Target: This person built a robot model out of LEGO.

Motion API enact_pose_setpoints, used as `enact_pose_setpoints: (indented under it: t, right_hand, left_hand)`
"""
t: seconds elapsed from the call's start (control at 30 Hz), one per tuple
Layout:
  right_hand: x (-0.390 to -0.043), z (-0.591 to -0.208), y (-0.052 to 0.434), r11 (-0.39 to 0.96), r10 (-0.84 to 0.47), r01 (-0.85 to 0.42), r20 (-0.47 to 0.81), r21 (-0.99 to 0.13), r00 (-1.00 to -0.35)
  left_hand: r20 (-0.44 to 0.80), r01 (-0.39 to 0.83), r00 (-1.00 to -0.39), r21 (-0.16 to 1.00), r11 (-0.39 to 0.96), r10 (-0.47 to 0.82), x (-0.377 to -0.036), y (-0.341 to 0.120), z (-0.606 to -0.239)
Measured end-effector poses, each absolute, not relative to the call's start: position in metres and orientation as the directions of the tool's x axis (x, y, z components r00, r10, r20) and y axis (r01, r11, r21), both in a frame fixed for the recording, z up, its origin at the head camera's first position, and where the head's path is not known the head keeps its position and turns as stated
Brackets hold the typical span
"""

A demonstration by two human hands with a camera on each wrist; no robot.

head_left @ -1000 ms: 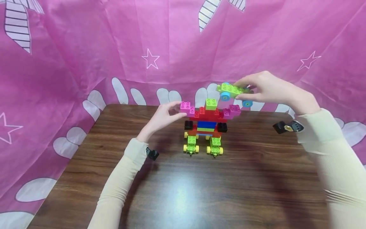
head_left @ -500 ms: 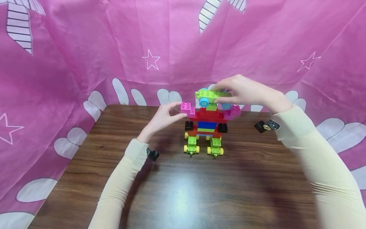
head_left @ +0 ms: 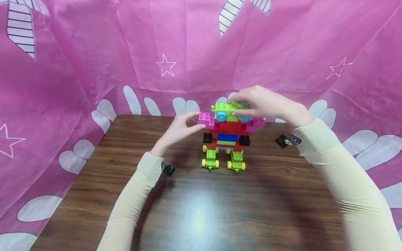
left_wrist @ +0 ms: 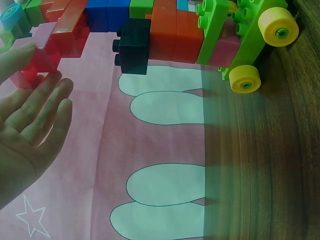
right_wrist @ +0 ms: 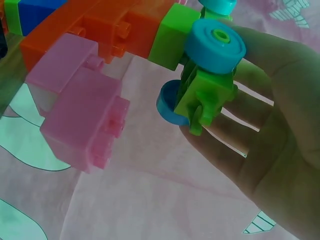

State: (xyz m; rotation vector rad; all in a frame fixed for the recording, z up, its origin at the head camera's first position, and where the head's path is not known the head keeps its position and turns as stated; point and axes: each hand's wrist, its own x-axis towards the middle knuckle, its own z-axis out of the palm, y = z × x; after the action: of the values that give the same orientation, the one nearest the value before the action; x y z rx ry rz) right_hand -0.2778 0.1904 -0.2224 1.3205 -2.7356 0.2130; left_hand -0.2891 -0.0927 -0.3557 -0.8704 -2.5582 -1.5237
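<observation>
A figure built of toy bricks stands on the table, with a wide red part, blue bricks and lime wheeled feet. My left hand pinches the pink brick at the figure's left end; thumb and fingers lie on either side of that brick in the left wrist view. Up top, my right hand grips a lime wheeled base with blue wheels. It sits crosswise at the lime top brick; whether the studs are joined I cannot tell.
Black bricks stick out at the figure's sides, and another pink brick lies below my right hand. The brown wooden table reaches back to a pink patterned cloth. Each wrist carries a small black camera.
My right hand has carried the lime wheeled base leftward and down onto the figure's top, sinking slightly in the last half second. My left hand has kept its place on the pink brick.
</observation>
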Motion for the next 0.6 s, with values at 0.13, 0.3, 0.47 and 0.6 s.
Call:
enact_pose_setpoints:
  t: [0.13, 0.3, 0.47, 0.6]
  right_hand:
    - [-0.2767, -0.2224, 0.1937, 0.609, -0.773, -0.787, 0.146, -0.100, -0.617]
    - [-0.2769, -0.2228, 0.1953, 0.601, -0.778, -0.791, 0.141, -0.120, -0.612]
    - [-0.2772, -0.2245, 0.1962, 0.621, -0.759, -0.770, 0.134, -0.145, -0.637]
    - [-0.2763, -0.2267, 0.1965, 0.633, -0.748, -0.759, 0.135, -0.151, -0.650]
  left_hand:
    - [0.308, 0.482, -0.841, 0.800, 0.358, 0.444, -0.2892, -0.0931, -0.3556]
    - [0.307, 0.481, -0.845, 0.795, 0.369, 0.438, -0.2891, -0.0944, -0.3553]
    - [0.307, 0.484, -0.844, 0.789, 0.379, 0.439, -0.2895, -0.0951, -0.3551]
    - [0.304, 0.479, -0.847, 0.793, 0.376, 0.436, -0.2892, -0.0961, -0.3552]
